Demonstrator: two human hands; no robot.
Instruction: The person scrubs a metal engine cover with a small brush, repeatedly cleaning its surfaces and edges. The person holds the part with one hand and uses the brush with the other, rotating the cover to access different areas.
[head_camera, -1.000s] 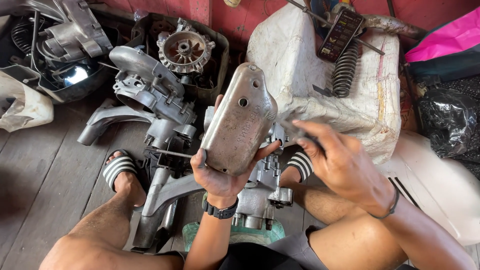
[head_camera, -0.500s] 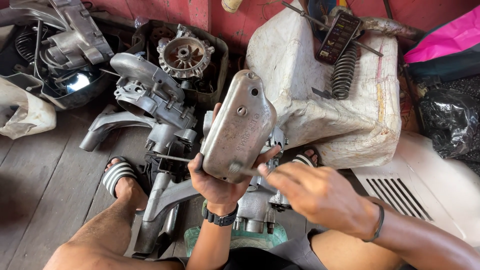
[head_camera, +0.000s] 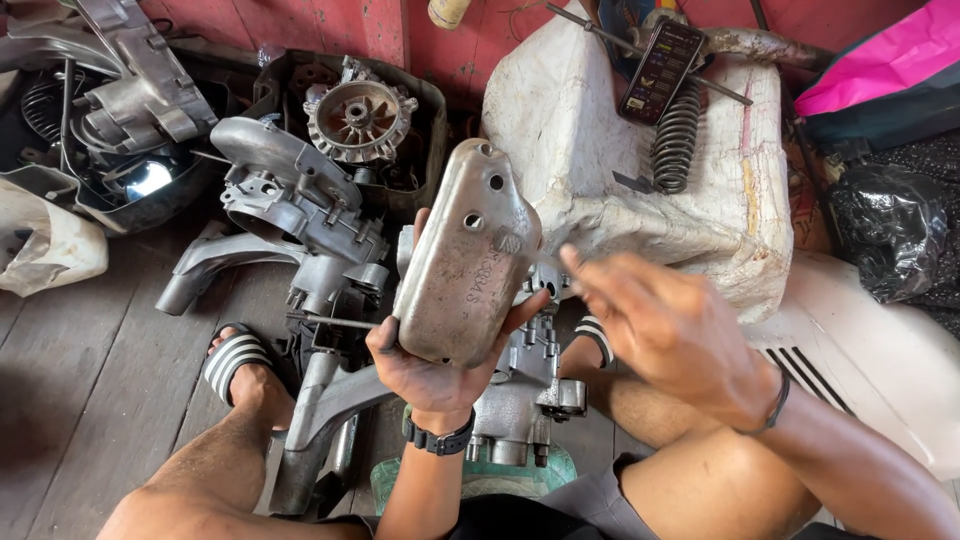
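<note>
At the far left of the frame a crumpled white cloth lies on the plank floor, and above it, in the upper left, sits a dark tray of engine parts. Just right of that, a grey crankcase casting rests on the floor, with a finned flywheel in a black box behind it. Lower down, a foot in a striped sandal stands beside a long metal arm.

At the centre the left hand holds up a dull metal cover — an oblong, dished piece with a few small holes near its top. The fingers are clamped on its lower end, thumb at the right edge, and the cover stands tilted above another engine block on the floor.

Right of the cover, the right hand hovers close to its edge; it is blurred, fingers loosely bunched, and whether they pinch anything cannot be told. Behind it lies a white, grimy body panel carrying a coil spring and a phone. At the far right — a pink bag and black plastic.
</note>
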